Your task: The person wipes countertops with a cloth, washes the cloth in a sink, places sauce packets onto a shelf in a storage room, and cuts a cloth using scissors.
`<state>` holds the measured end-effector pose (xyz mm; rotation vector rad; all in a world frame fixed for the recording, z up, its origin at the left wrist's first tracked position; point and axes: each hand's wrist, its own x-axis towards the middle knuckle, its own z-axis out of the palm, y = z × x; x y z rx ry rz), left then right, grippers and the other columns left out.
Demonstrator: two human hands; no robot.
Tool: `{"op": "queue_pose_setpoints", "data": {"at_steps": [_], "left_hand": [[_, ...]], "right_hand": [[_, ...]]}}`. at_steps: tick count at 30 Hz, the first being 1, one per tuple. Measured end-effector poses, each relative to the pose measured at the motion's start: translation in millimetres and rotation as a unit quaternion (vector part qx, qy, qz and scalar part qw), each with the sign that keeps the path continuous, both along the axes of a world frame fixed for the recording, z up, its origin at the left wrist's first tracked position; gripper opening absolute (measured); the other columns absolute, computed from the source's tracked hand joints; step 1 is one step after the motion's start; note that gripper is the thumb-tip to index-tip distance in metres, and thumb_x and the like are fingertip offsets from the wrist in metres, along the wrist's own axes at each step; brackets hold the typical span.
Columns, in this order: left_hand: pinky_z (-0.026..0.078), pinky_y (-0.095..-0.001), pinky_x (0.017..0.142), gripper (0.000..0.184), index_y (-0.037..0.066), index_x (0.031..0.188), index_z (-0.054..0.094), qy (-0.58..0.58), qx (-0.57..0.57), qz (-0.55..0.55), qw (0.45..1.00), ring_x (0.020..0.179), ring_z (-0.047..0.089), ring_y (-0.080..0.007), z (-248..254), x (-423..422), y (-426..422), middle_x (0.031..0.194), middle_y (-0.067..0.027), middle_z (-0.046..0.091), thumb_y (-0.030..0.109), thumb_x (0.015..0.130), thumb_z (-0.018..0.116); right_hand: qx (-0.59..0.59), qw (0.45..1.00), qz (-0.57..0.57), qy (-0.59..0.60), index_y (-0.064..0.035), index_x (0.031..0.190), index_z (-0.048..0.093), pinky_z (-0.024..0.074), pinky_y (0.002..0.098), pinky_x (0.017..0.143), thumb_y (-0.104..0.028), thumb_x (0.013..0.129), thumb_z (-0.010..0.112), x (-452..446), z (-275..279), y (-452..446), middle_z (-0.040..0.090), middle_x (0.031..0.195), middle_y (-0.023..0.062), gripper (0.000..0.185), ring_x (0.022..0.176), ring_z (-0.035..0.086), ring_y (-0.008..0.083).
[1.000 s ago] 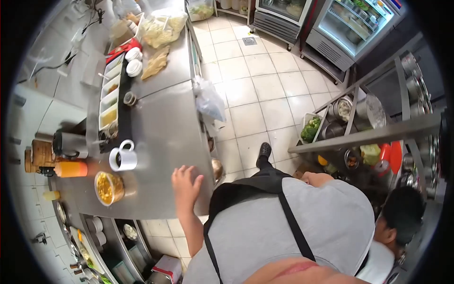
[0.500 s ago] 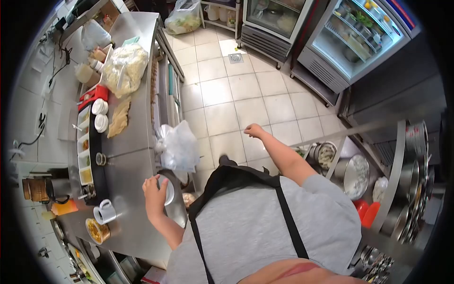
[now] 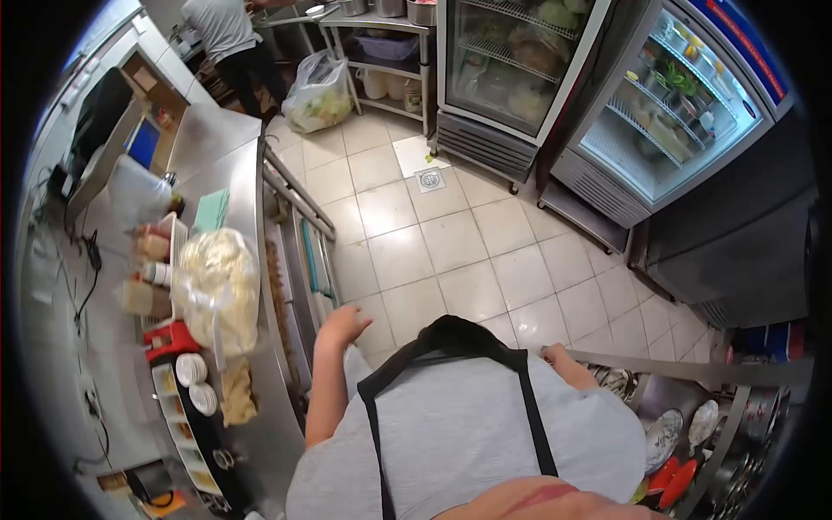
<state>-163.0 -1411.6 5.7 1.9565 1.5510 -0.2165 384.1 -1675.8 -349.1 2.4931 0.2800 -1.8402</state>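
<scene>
My left hand (image 3: 345, 326) is beside the right edge of the steel counter (image 3: 276, 407), above the tiled floor, with fingers spread and nothing in it. My right hand (image 3: 559, 355) is low at my right side, near the end of a metal shelf rail (image 3: 676, 368); its fingers are partly hidden and small. On the counter lie a large plastic bag of pale food (image 3: 217, 286), a flat tan piece (image 3: 237, 394), stacked white lids (image 3: 191, 370) and a row of condiment trays (image 3: 184, 429).
Two glass-door fridges (image 3: 511, 61) (image 3: 667, 104) stand ahead and to the right. A bag of greens (image 3: 317, 95) sits on the floor by a steel rack (image 3: 387, 65). Another person (image 3: 227, 35) stands at the far left. A floor drain (image 3: 429, 179) lies ahead.
The view has moved forward along the counter, and the cup and yellow food tub have left view. My right hand has drawn back from its outstretched position. Another person has come into view.
</scene>
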Motion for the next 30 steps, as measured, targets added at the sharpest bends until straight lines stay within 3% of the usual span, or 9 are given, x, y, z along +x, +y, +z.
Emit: {"op": "queue_pose_setpoints", "data": {"at_steps": [2,5,9,16,18,23,26,28,30], "left_hand": [[0.041,-0.0383,0.088,0.051,-0.001,0.108,0.055,-0.048,-0.009,-0.098,0.994,0.102,0.053,-0.0339,-16.0,40.4,54.4,0.106,-0.021,0.057,0.04,0.079,0.057],[0.043,-0.0363,0.085,0.046,-0.002,0.106,0.055,-0.127,-0.049,-0.219,0.966,0.1,0.054,-0.031,-6.0,103.9,141.3,0.106,-0.0202,0.058,0.036,0.081,0.055],[0.045,-0.0356,0.081,0.041,0.0,0.105,0.056,-0.189,-0.066,-0.207,0.957,0.094,0.057,-0.0299,-32.0,149.2,252.3,0.1,-0.0183,0.06,0.034,0.082,0.055],[0.044,-0.0396,0.083,0.036,0.004,0.101,0.061,-0.009,-0.098,0.149,0.984,0.097,0.056,-0.0332,-196.3,38.7,339.4,0.103,-0.0175,0.06,0.032,0.08,0.052],[0.046,-0.0387,0.08,0.036,0.004,0.1,0.061,0.14,-0.176,0.007,0.974,0.092,0.058,-0.0321,-258.1,-23.1,332.7,0.103,-0.0178,0.06,0.032,0.08,0.052],[0.046,-0.0352,0.057,0.027,0.004,0.093,0.059,-0.131,-0.337,0.499,0.788,0.064,0.059,-0.0207,-263.7,-81.0,290.8,0.087,-0.0101,0.062,0.027,0.081,0.052],[0.044,-0.0306,0.051,0.022,0.006,0.091,0.057,-0.244,-0.251,0.389,0.852,0.06,0.057,-0.0173,-273.4,-92.4,307.8,0.081,-0.0075,0.062,0.025,0.082,0.052],[0.043,-0.0285,0.049,0.021,0.006,0.089,0.055,-0.21,-0.235,0.487,0.814,0.058,0.057,-0.0166,-205.2,-69.1,368.1,0.075,-0.0068,0.061,0.025,0.082,0.052],[0.042,-0.0278,0.048,0.021,0.005,0.085,0.056,-0.259,-0.187,0.561,0.764,0.058,0.056,-0.0151,-300.9,-89.0,415.9,0.072,-0.0049,0.06,0.025,0.083,0.052]], "right_hand": [[0.169,0.977,-0.131,-0.013,-0.0037,0.065,0.057,0.041,0.0334,0.038,-0.01,0.071,0.062,-15.7,66.3,22.8,0.054,0.054,0.0094,0.01,0.041,0.049,0.0197],[0.134,0.95,0.278,-0.05,-0.0021,0.066,0.058,0.0424,0.0335,0.037,-0.011,0.073,0.061,-22.2,-31.2,44.2,0.054,0.054,0.0099,0.011,0.044,0.053,0.02],[0.148,0.965,0.212,-0.045,-0.0024,0.066,0.059,0.044,0.0331,0.04,-0.014,0.074,0.058,-40.2,14.5,164.2,0.055,0.055,0.0101,0.014,0.045,0.055,0.0195],[0.202,0.941,0.264,-0.067,-0.0029,0.067,0.06,0.0468,0.0325,0.045,-0.02,0.076,0.054,-4.0,74.5,412.1,0.058,0.056,0.0104,0.021,0.047,0.057,0.0185],[0.219,0.933,0.276,-0.079,-0.003,0.067,0.061,0.0476,0.0324,0.046,-0.022,0.077,0.052,10.4,100.7,513.7,0.059,0.057,0.0105,0.023,0.047,0.058,0.0182],[0.327,0.933,0.112,-0.103,0.0008,0.067,0.06,0.0449,0.0329,0.044,-0.019,0.075,0.055,24.8,131.2,745.4,0.059,0.06,0.0098,0.022,0.048,0.056,0.0192],[0.387,0.838,0.367,-0.115,-0.0011,0.068,0.061,0.0444,0.0302,0.046,-0.018,0.075,0.058,-4.1,139.4,848.9,0.059,0.062,0.0068,0.018,0.05,0.056,0.0176],[0.395,0.911,0.103,-0.064,-0.0002,0.072,0.063,0.0456,0.0297,0.048,-0.023,0.075,0.059,-53.2,148.8,873.1,0.06,0.063,0.0077,0.023,0.051,0.057,0.0173],[0.408,0.895,0.163,-0.076,-0.0002,0.074,0.064,0.0456,0.03,0.048,-0.024,0.076,0.06,-88.8,144.7,887.7,0.061,0.065,0.008,0.024,0.053,0.058,0.0173]]}}
